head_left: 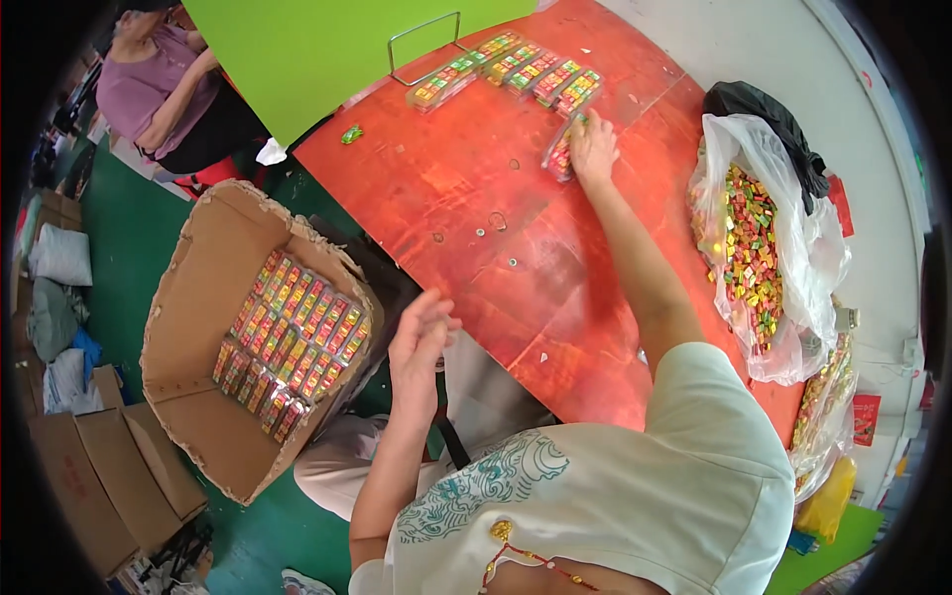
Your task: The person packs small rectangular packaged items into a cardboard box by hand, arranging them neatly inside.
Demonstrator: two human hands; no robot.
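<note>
On the far part of the red table, my right hand [593,149] grips the near end of the row, a clear plastic pack [558,159] of small colourful pieces. Beyond my fingers, similar filled packs [540,74] stand side by side, with red, yellow and green pieces inside. A wire stand [424,50] rises behind them. My left hand [421,332] hangs in the air off the table's left edge, its fingers loosely bent and apart, with nothing in it. It is nearest to the cardboard box [188,327], which holds several rows of filled packs [297,322].
The red table [466,218] bears a clear bag [793,268] of loose wrapped pieces at right, beside a black bag [769,124]. A green wrapped piece [351,134] lies near the left edge. Another person [164,89] stands behind the green panel [297,59]. Folded cartons [89,476] lie at lower left.
</note>
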